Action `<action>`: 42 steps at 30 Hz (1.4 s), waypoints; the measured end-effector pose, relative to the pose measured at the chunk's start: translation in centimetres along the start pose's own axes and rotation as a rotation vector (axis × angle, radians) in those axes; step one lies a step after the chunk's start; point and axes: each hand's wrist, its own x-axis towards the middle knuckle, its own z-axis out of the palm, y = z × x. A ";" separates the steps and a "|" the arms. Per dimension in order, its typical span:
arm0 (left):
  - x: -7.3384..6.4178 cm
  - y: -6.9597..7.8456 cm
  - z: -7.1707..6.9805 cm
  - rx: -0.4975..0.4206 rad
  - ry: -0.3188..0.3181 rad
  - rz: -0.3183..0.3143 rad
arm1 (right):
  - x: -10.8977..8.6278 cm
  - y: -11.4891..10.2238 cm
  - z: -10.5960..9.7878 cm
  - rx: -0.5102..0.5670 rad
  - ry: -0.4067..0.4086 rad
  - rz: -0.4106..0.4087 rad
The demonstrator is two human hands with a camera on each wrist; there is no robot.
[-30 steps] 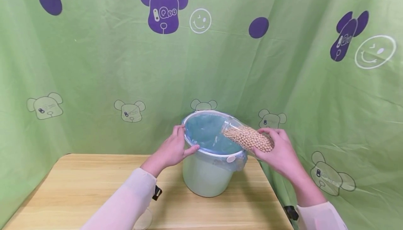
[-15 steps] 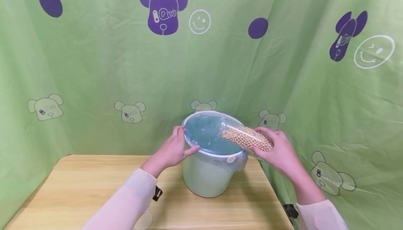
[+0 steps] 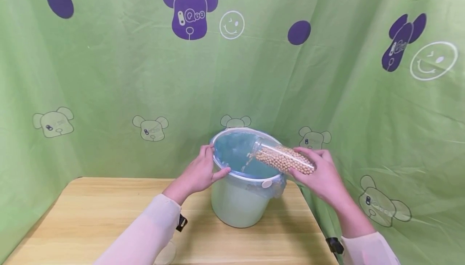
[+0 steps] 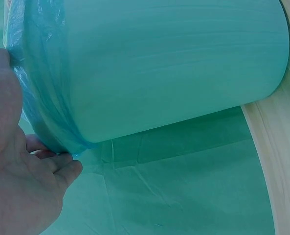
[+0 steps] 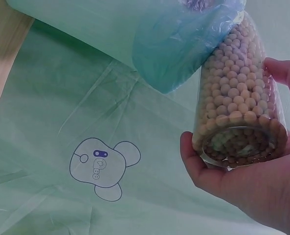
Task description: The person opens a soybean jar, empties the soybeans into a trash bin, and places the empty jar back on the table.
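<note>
My right hand [image 3: 319,174] grips the base end of a clear jar [image 3: 269,147] filled with small round beige beans [image 3: 287,160]. The jar is tipped with its mouth over the inside of a pale green bin [image 3: 237,206], and some beans fall from it. In the right wrist view the jar's bottom [image 5: 242,146] faces the camera, with fingers and thumb at its sides. My left hand [image 3: 197,170] holds the bin's white rim [image 3: 215,158] at the left, thumb toward the front. A blue plastic liner bag [image 4: 47,83] is folded over that rim. The bin's floor is hidden.
The bin stands on a wooden table [image 3: 120,208], near its back right. Behind and to the right hangs a green curtain [image 3: 261,79] with bear and smiley prints, close to the bin. The table's right edge runs beneath my right arm.
The jar's mouth has shifted slightly left and its tilt has flattened a little. A thin stream of beans now shows falling into the bin. The left hand has stayed on the rim.
</note>
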 end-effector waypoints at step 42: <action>0.1 -0.1 0.1 0.009 -0.010 -0.003 | -0.3 0.4 0.3 0.079 0.069 0.052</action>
